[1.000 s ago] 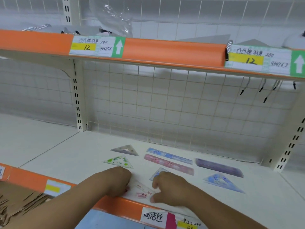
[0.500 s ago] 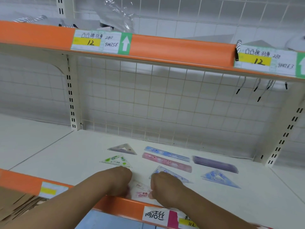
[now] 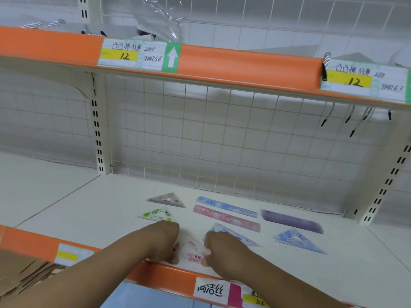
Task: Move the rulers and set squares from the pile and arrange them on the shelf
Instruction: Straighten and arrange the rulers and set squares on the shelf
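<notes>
- The white shelf [image 3: 89,207] fills the lower half of the view, with an orange front strip [image 3: 162,274] along its near edge.
- A wire grid back panel [image 3: 200,141] stands at the far side of the shelf, between slotted uprights on the left [image 3: 97,130] and right.
- An upper shelf [image 3: 244,63] with an orange edge crosses the top. It carries two handwritten price labels [image 3: 138,54], each marked 12.
- Brown cardboard [image 3: 22,278] lies low at the near left, below the shelf edge.
- The left hand [image 3: 163,241] and right hand [image 3: 224,252] are close together at the near edge of the shelf. Their fingers are curled down on opposite sides of one piece.
- That piece is a clear set square with pink print [image 3: 192,252]. It lies flat between the two hands, the left hand holding its left edge and the right hand its right edge.
- A purple ruler [image 3: 291,221] lies flat to the right, further back than the hands.
- A blue ruler [image 3: 226,206] and a pink ruler [image 3: 226,218] lie side by side in the middle, the blue one further back.
- A blue set square [image 3: 298,240] lies just nearer than the purple ruler.
- A second blue set square [image 3: 235,235] lies nearer than the pink ruler, partly hidden by the right hand.
- A green-printed set square [image 3: 156,215] lies just beyond the left hand.
- A greyish set square [image 3: 168,200] lies further back than the green one.
- A white label with black characters [image 3: 210,290] sits on the front strip below the right wrist.
</notes>
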### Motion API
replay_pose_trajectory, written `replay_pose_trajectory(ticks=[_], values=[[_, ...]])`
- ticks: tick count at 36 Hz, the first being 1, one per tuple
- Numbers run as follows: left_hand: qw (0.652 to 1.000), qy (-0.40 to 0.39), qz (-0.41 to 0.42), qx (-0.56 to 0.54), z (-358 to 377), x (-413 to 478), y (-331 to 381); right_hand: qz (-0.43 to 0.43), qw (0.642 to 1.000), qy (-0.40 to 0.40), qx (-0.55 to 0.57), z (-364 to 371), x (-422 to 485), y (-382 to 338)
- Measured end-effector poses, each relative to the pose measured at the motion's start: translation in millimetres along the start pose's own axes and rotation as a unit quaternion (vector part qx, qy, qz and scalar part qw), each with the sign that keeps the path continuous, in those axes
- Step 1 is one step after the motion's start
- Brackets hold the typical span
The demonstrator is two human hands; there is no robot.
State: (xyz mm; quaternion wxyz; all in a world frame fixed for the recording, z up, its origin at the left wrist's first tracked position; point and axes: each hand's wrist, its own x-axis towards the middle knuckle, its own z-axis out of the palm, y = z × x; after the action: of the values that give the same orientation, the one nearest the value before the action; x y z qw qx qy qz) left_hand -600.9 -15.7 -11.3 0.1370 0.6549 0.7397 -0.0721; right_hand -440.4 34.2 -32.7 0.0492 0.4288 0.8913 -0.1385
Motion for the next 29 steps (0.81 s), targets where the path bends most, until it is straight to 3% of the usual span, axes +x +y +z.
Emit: replay_pose_trajectory(ticks=[7, 14, 21, 29], values=[[0.999, -0.007, 0.0, -0.036, 0.5, 2.9, -2.8, -0.025, 0.997, 0.039, -0.064, 6.0, 1.5, 2.2], [1.0, 0.005, 0.009, -0.006, 3.1, 6.8, -1.7, -0.057, 0.986, 0.078, -0.135, 12.0, 3.4, 3.2], [0.998, 0.029, 0.014, 0.054, 6.6, 6.2, 0.3, -0.06, 0.989, 0.074, -0.113, 8.7, 0.4, 2.5], [0.998, 0.028, 0.018, 0.048, 4.2, 5.9, -3.1, -0.063, 0.992, 0.069, -0.081, 2.5, -0.8, 1.3]])
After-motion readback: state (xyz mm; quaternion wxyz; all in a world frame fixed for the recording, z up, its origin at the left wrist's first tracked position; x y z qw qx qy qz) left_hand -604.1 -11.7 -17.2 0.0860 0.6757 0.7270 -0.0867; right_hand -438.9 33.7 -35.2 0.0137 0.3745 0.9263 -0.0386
